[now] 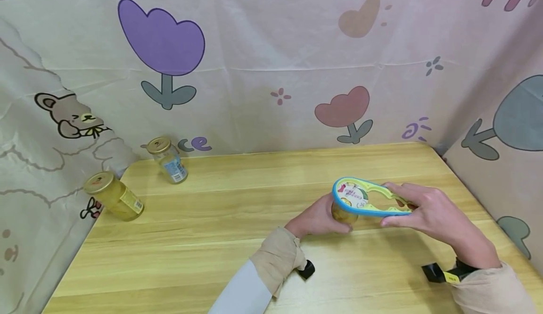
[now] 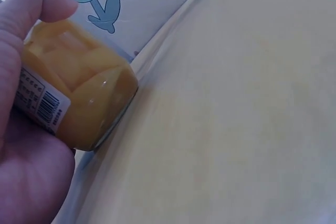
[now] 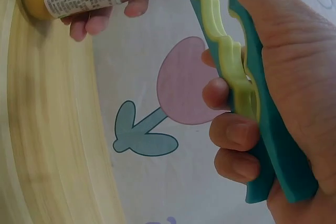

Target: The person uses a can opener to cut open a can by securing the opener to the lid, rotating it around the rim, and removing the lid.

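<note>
My left hand (image 1: 316, 217) grips a glass jar of yellow-orange fruit pieces (image 2: 79, 72), its fingers and thumb wrapped round the side. A barcode label shows on the jar in the left wrist view. Over the jar's top sits the round end of a jar opener (image 1: 351, 196), blue outside with a light green toothed inner edge, hiding the lid in the head view. Its two handles are held by my right hand (image 1: 437, 210), with fingers curled round one side in the right wrist view. The jar stands upright, its base close to the wooden table (image 1: 237, 267).
At the table's left edge stands a jar with yellow contents and a gold lid (image 1: 116, 198). Behind it is a clearer jar with a blue label (image 1: 169, 163) and a gold lid. A printed cloth (image 1: 254, 31) hangs behind the table and along both sides.
</note>
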Tool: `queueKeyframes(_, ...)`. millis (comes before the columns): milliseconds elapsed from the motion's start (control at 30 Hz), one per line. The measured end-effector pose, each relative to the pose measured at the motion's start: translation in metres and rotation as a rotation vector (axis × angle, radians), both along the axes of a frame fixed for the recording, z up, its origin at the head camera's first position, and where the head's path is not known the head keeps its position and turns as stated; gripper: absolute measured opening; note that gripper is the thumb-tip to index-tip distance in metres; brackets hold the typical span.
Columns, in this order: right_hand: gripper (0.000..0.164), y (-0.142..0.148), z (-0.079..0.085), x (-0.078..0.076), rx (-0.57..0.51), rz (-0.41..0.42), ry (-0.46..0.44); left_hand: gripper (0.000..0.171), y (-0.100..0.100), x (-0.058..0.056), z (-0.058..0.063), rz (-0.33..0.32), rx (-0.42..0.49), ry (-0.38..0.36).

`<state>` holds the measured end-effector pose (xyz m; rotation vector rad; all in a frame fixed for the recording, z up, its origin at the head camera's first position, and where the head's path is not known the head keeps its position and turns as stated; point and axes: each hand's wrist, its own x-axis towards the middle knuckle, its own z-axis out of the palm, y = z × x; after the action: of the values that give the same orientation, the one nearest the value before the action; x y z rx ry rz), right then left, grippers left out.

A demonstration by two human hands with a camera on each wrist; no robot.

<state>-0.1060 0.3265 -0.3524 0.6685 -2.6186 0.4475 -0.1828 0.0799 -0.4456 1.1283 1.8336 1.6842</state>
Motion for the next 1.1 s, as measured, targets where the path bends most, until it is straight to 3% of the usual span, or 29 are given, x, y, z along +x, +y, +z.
queueKeyframes(133, 0.079, -0.001, 0.002, 0.002, -0.031, -0.027, -0.018, 0.07, 0.0, 0.0, 0.001, 0.055, -0.034, 0.016)
queueKeyframes(367, 0.076, -0.006, 0.006, 0.004, -0.08, -0.064, -0.066, 0.069, -0.003, -0.001, 0.0, 0.088, -0.043, 0.013)
queueKeyframes(667, 0.055, 0.001, -0.002, 0.022, -0.272, -0.239, -0.279, 0.057, 0.002, 0.0, -0.001, 0.125, -0.047, 0.055)
queueKeyframes(767, 0.035, 0.003, -0.008, 0.033, -0.378, -0.255, -0.392, 0.058, 0.002, 0.003, 0.001, 0.134, -0.061, 0.036)
queueKeyframes(867, 0.016, 0.004, -0.015, 0.046, -0.515, -0.214, -0.491, 0.059, 0.001, 0.004, 0.002, 0.125, -0.065, -0.01)
queueKeyframes(933, 0.027, 0.006, -0.019, 0.054, -0.6, -0.161, -0.534, 0.059, 0.001, 0.003, 0.003, 0.12, -0.061, -0.035)
queueKeyframes(1000, 0.038, 0.008, -0.023, 0.062, -0.682, -0.056, -0.593, 0.058, 0.001, 0.003, 0.002, 0.117, -0.054, -0.045)
queueKeyframes(1100, 0.05, 0.013, -0.027, 0.071, -0.822, 0.103, -0.785, 0.057, 0.001, 0.002, 0.001, 0.12, -0.048, -0.036)
